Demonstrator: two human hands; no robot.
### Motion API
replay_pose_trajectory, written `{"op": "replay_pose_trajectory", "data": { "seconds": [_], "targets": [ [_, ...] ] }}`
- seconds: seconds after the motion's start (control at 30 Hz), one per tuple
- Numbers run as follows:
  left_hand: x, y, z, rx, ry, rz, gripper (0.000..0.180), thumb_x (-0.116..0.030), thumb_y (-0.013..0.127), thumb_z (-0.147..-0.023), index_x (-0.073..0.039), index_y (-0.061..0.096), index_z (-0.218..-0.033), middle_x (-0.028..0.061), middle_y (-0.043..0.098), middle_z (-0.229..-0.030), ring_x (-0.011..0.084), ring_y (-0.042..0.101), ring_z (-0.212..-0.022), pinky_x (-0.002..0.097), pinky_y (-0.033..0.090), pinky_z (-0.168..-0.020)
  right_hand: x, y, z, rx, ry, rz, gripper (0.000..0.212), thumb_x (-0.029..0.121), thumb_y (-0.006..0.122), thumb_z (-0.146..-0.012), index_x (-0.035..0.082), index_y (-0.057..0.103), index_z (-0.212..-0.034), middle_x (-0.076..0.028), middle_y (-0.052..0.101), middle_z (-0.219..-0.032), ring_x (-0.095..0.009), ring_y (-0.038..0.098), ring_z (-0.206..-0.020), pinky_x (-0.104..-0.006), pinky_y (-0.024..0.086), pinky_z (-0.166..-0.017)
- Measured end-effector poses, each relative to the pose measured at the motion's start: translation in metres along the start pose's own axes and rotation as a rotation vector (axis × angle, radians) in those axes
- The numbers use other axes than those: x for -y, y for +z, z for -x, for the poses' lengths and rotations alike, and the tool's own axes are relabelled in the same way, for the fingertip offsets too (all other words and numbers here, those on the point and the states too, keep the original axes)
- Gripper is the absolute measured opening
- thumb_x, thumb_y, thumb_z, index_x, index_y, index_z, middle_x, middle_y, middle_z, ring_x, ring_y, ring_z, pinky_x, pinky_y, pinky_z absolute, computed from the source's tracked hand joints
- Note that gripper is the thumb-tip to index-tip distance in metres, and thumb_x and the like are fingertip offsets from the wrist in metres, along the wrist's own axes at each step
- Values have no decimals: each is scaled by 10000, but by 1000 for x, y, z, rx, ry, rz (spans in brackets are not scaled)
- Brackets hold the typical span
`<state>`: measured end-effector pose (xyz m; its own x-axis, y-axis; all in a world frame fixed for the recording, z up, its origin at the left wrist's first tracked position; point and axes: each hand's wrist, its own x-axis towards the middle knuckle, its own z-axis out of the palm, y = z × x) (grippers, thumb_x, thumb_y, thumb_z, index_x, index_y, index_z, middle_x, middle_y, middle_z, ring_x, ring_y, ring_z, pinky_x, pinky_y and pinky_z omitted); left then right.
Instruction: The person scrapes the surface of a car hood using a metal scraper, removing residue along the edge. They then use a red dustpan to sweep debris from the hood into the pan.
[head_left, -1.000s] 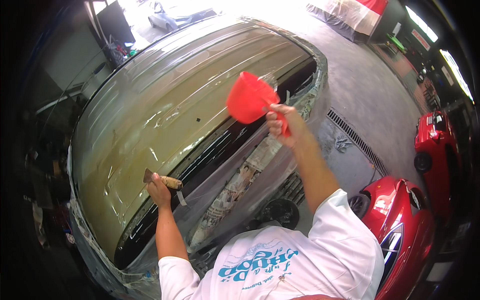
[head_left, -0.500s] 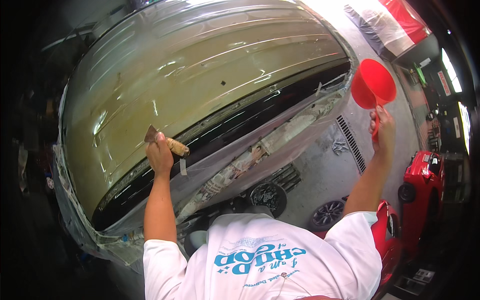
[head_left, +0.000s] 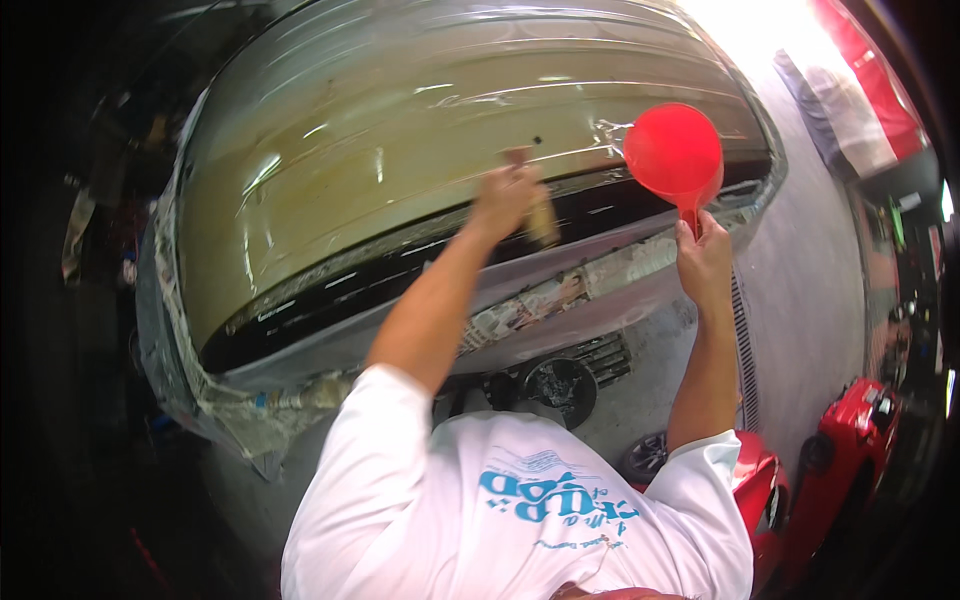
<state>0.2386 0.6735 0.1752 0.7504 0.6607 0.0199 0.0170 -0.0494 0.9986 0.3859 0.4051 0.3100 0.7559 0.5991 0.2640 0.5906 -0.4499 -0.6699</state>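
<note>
My left hand (head_left: 503, 203), smeared by motion, is closed round a scraper (head_left: 543, 224) with a pale handle and a small dark blade. It is over the near edge of a vehicle roof (head_left: 340, 170), just above the long black strip (head_left: 440, 260). In my right hand (head_left: 706, 260) is the handle of a red plastic dipper (head_left: 675, 150), held over the roof's right end. The dipper's round mouth faces up, and no contents can be made out. The roof looks glossy and yellowish, with bright streaks and a small dark spot.
Newspaper (head_left: 540, 308) and plastic sheeting cover the vehicle's near side. Below it, a round black tub (head_left: 560, 391) is on the floor. A slotted drain (head_left: 743, 350) runs along the floor at right. Beyond stand red cars (head_left: 850, 430) and a red-and-white cover (head_left: 870, 80).
The left hand with the scraper has swept right along the roof edge. My right hand has brought the dipper left, from over the floor to over the roof. The view has shifted.
</note>
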Motion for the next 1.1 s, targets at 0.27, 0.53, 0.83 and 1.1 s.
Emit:
{"op": "replay_pose_trajectory", "data": {
  "seconds": [0.27,0.53,0.83,1.1],
  "targets": [
    [50,86,-138,-172,-8,551,331,-364,578,-988,-42,607,-1063,71,615,-966,203,663,-928,384,555,-811,69,14,21,87,401,-762,150,210,611,-1063,71,618,-1008,39,553,-746,-3,447,-524,-186,326,-433],
    [59,-65,-83,-344,165,1321,233,-135,589,-954,-49,481,-1141,124,584,-1040,267,645,-991,429,554,-1015,13,-29,60,-36,484,-683,144,202,616,-1075,59,618,-1063,23,585,-791,-19,458,-521,-182,355,-443],
    [22,-365,145,-1177,77,715,427,-363,463,-987,7,526,-1191,171,655,-1036,335,665,-955,495,577,-875,-31,-65,70,-3,421,-224,162,190,612,-1056,38,645,-1014,28,542,-715,-34,457,-514,-231,359,-451],
    [1,-147,46,-420,-59,-232,395,-219,779,-836,-75,676,-1190,110,742,-967,220,678,-716,362,563,-605,-3,-5,32,-20,90,14,231,153,671,-980,-74,683,-1021,-89,669,-787,-204,593,-680,-357,485,-683]
  ]
}}
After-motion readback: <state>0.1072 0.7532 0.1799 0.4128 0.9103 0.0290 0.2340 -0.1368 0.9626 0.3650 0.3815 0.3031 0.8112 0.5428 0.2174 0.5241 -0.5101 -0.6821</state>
